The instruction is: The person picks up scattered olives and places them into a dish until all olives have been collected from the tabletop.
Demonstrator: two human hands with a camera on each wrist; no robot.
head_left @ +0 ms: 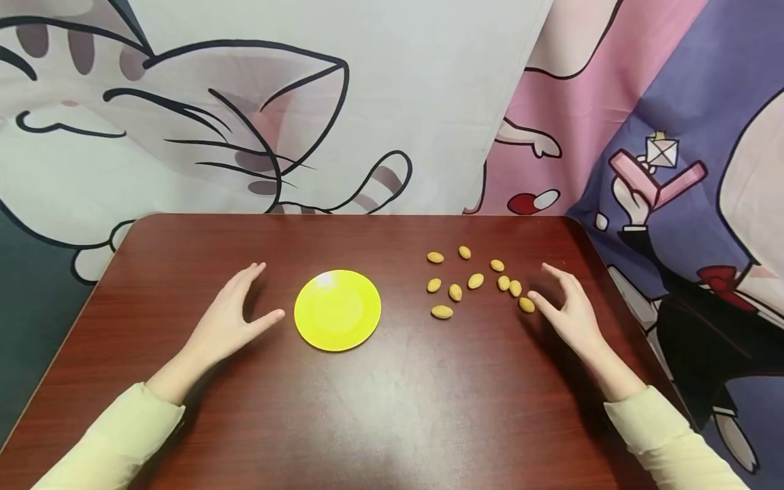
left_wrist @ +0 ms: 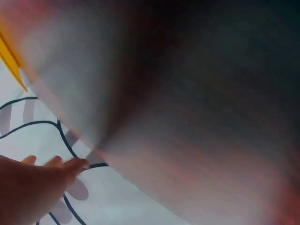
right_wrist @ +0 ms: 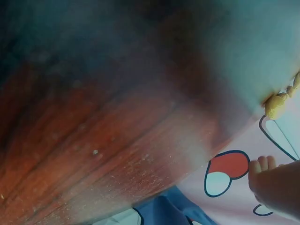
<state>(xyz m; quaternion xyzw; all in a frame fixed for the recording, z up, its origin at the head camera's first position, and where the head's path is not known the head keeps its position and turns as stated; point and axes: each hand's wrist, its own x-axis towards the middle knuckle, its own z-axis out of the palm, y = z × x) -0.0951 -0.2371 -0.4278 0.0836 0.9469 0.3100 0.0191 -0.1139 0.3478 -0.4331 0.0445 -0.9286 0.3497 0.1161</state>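
A round yellow plate [head_left: 337, 310] lies on the brown table, left of several small yellow-brown nut-like pieces [head_left: 475, 281]. To the plate's left is my left hand [head_left: 229, 320], thumb and fingers spread, holding nothing; the left wrist view shows that hand [left_wrist: 40, 185] and the plate's edge [left_wrist: 10, 58]. My right hand [head_left: 572, 313] is at the right end of the pieces, fingers apart, its thumb tip beside the rightmost piece [head_left: 527, 305]; whether they touch I cannot tell. In the right wrist view the hand [right_wrist: 276, 185] appears below some pieces [right_wrist: 274, 107].
Behind the table [head_left: 392, 422] hangs a pale cloth [head_left: 429, 88] with a cartoon cat. A pink and blue printed cloth [head_left: 649, 102] hangs at the right. The table's far edge runs behind the plate and pieces.
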